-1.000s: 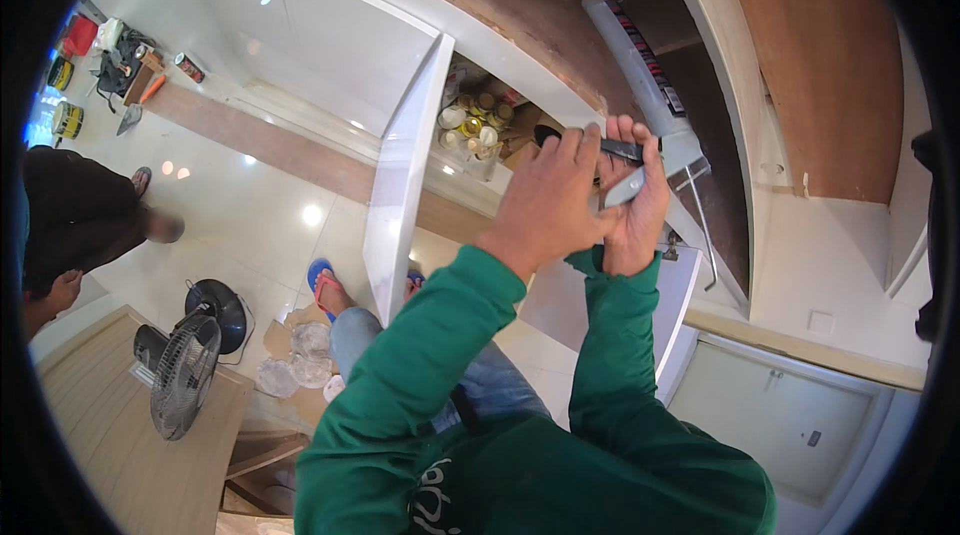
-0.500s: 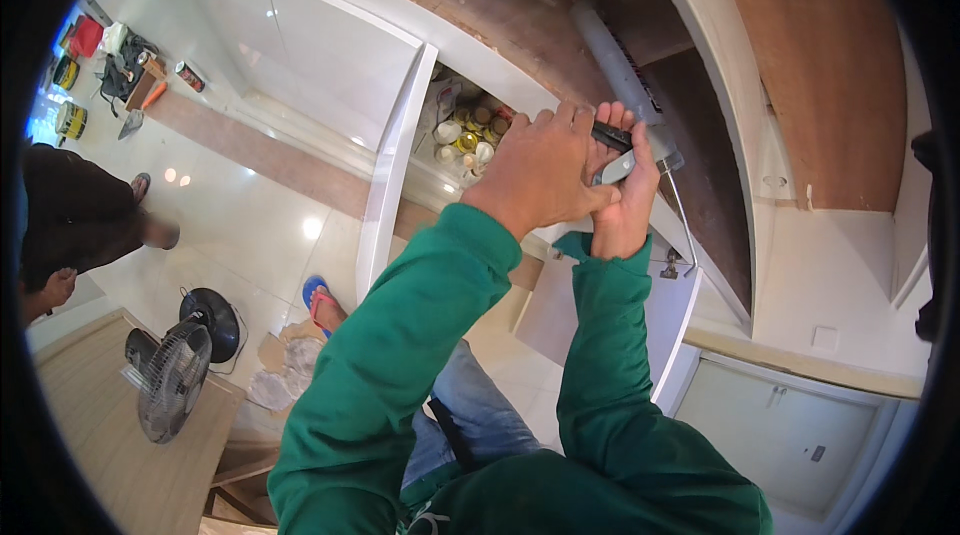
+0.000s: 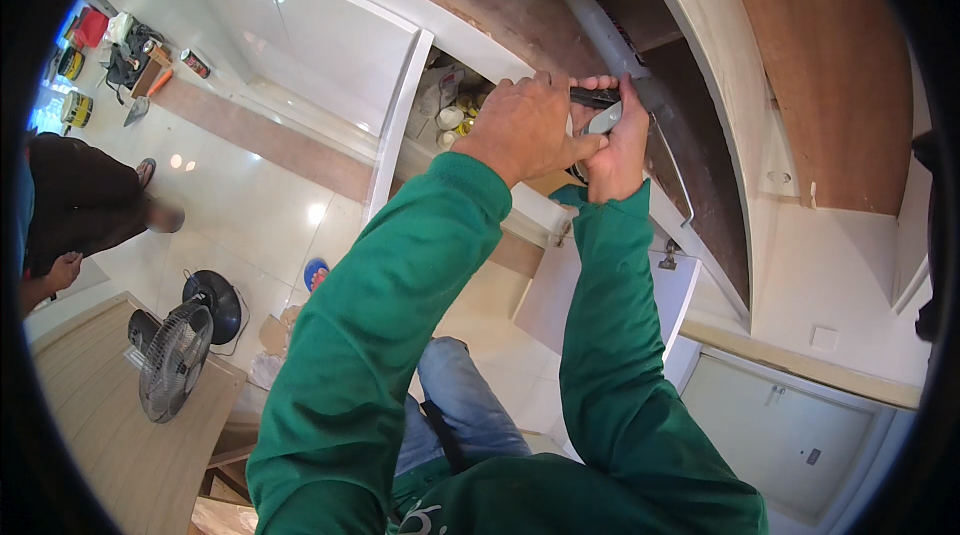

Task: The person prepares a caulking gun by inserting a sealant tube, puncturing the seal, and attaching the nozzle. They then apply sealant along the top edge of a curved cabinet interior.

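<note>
My right hand (image 3: 618,145) is closed around the grip of a caulking gun, palm turned up, with the grey trigger (image 3: 605,120) and black handle (image 3: 596,95) showing between my hands. My left hand (image 3: 520,125) is closed at the same grip from the left, its fingertips partly hidden. The grey barrel of the caulking gun (image 3: 592,20) reaches up and away into the brown cabinet interior (image 3: 520,5). Its thin bent rod (image 3: 682,190) sticks out toward me on the right. The gun's nozzle end is hard to make out in the dark cabinet.
Open white doors (image 3: 398,125) (image 3: 610,290) hang beside the cabinet. Several small cans (image 3: 450,118) sit inside it. At left stand a fan (image 3: 175,365), a wooden tabletop (image 3: 100,385) and another person in dark clothes (image 3: 80,200). Tools (image 3: 130,60) lie at the far left.
Both hands and the caulking gun have shifted a little away from me and to the left. My grip looks much the same, and fewer of the cans show now.
</note>
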The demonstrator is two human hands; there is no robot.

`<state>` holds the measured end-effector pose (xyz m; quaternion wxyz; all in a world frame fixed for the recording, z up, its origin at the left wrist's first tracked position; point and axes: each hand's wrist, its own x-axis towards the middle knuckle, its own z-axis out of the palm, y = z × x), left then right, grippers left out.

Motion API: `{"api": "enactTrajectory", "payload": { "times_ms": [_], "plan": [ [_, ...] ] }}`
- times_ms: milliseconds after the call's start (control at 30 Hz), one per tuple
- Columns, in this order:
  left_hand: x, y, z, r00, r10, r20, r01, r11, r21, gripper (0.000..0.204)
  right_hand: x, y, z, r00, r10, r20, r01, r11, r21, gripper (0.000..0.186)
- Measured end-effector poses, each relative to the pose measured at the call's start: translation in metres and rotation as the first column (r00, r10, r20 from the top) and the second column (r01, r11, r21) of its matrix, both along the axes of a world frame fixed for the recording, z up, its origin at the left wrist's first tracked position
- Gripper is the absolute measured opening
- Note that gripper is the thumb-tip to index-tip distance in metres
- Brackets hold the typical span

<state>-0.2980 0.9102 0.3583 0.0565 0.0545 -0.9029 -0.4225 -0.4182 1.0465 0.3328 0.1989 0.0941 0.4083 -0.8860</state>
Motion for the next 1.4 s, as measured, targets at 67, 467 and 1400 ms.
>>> {"api": "enactTrajectory", "payload": {
  "times_ms": [67, 467, 1400],
  "plan": [
    [-0.001, 0.005, 0.000, 0.999, 0.030, -0.020, -0.030, 0.999, 0.010, 0.084, -0.008, 0.003, -0.002, 0.999, 0.053, -0.013, -0.054, 0.997, -0.047, 0.024],
    [-0.009, 0.043, -0.008, 0.940, 0.330, -0.086, -0.319, 0.940, 0.123, 0.097, -0.026, 0.003, 0.010, 0.986, 0.163, -0.025, -0.164, 0.986, -0.030, 0.022],
    [-0.009, -0.006, -0.011, 0.973, 0.066, -0.220, -0.071, 0.997, -0.015, 0.045, -0.017, -0.047, 0.009, 0.998, 0.059, 0.029, -0.063, 0.977, 0.205, 0.023]
  ]
}}
